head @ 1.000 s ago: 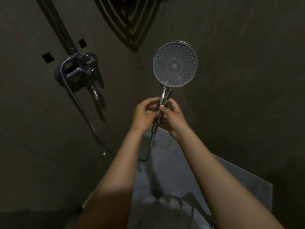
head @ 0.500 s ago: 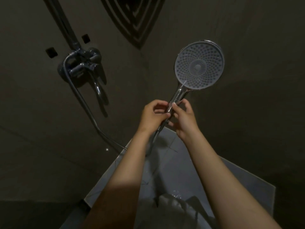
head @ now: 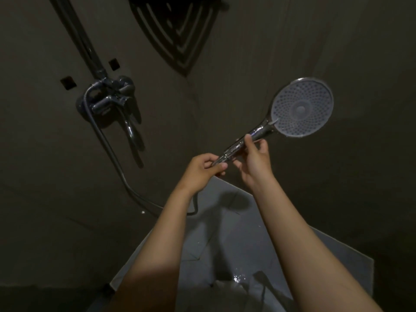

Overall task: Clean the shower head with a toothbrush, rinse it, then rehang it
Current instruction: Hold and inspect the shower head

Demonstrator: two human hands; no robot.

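The shower head (head: pixel 301 108) is a round pale disc with many small nozzles on a chrome handle, tilted up to the right, its face turned toward me. My right hand (head: pixel 255 159) grips the middle of the handle. My left hand (head: pixel 203 168) pinches the handle's lower end where the dark hose (head: pixel 108 152) joins. The hose loops down from the wall mixer tap (head: pixel 110 100) and passes behind my left wrist. No toothbrush is in sight.
A dark riser rail (head: pixel 78 37) climbs the left wall above the tap. A dark corner shelf (head: pixel 177 30) with slats sits high in the corner. Wet pale floor tiles (head: pixel 227 239) lie below my arms, between dark walls.
The shower head has swung from upright in the middle to tilted at the right. Both hands moved right and apart along the handle.
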